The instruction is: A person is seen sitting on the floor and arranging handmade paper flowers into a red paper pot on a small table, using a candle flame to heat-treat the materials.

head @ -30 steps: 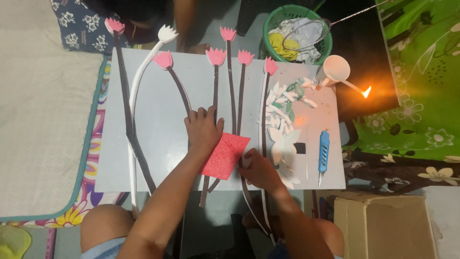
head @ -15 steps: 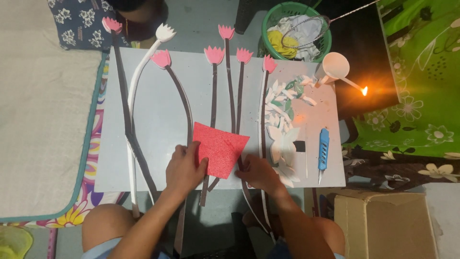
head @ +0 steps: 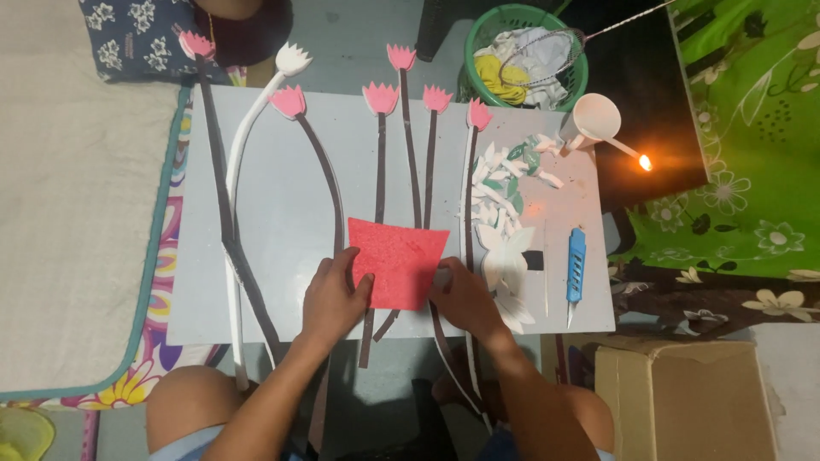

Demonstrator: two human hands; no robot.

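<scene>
dim floor [head: 359,43], candle flame [head: 645,162]

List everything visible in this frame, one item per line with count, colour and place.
red foam sheet: one, red, front centre of the board, held at both side edges
board: one, pale grey, on the floor
flower stems: about seven, dark or white strips with pink or white buds, laid across the board
petal cutouts: a pile, white and green, right side of the board
craft knife: one, blue, right edge of the board
basket: one, green, behind the board
cup: one, white, beside a lit flame
cardboard box: one, brown, front right
left hand: on the sheet's left edge
right hand: on the sheet's right edge
</scene>
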